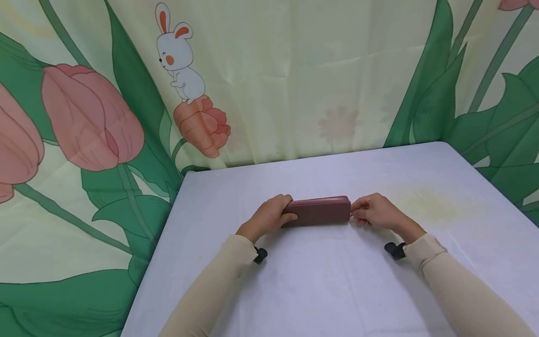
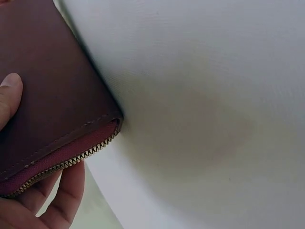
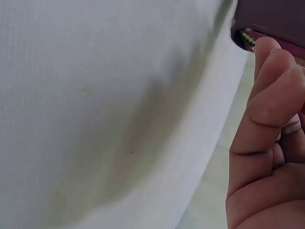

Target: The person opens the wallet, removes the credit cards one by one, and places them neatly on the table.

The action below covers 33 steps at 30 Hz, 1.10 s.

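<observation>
Two hands meet over a maroon wallet [image 1: 320,212] at a white-covered counter [image 1: 311,285]; the wallet is about midway between the left and right edges and a little in from the far edge, its broad face toward the person and its zip [image 2: 78,158] along the top. The left hand [image 1: 269,215] grasps the wallet's left end, thumb laid flat on the near face, fingers reaching over the top and behind; the right hand [image 1: 372,213], wrist bent inward and fingers curled, pinches at the wallet's right end, where the wrist view shows the fingertips bunched against the zip. Both forearms, in beige sleeves [image 1: 212,285], slant in from the near side and converge on the wallet; a small black device [image 1: 395,251] juts from the inner side of each wrist; beyond the far edge hangs a curtain [image 1: 290,70] printed with tulips and a white rabbit [image 1: 183,61] perched above a carrot.
</observation>
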{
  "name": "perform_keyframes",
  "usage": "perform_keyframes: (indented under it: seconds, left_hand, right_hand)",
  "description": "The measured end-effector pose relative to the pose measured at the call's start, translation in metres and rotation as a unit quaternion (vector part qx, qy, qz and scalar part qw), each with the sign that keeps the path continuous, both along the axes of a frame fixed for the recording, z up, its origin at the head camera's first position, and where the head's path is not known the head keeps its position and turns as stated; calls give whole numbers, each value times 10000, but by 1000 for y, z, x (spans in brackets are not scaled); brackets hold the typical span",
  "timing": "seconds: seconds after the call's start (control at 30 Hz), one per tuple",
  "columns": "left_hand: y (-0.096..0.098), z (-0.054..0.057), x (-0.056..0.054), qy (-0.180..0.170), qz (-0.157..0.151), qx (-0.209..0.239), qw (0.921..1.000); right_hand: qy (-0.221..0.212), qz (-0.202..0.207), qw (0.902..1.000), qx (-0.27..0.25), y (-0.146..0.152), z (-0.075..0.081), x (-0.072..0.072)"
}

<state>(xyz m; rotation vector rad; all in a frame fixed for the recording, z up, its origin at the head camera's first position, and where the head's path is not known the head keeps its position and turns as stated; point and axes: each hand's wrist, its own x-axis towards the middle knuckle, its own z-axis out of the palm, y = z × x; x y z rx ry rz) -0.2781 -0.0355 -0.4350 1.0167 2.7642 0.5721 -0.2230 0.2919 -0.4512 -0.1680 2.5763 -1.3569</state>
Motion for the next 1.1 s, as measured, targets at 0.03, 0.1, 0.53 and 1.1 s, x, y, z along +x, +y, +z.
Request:
perform_keyframes:
  seconds: [0.03,0.1,0.53,1.1]
  left_hand:
    - [0,0,1,59,-10,-68,10000]
    - [1,0,2,168,-34,-179,9997]
    - [3,1,3,305,-50,-389,9988]
    - [3,0,3,419,-119,-324,9985]
  right_hand:
    - [11,-52,10000,-6,0,1,1]
    - [42,-142,9999,-73,0,4,2]
    - [424,-281,9984,-230,-2,34,12]
    - [727,-144,9972,-82,-17,56,4]
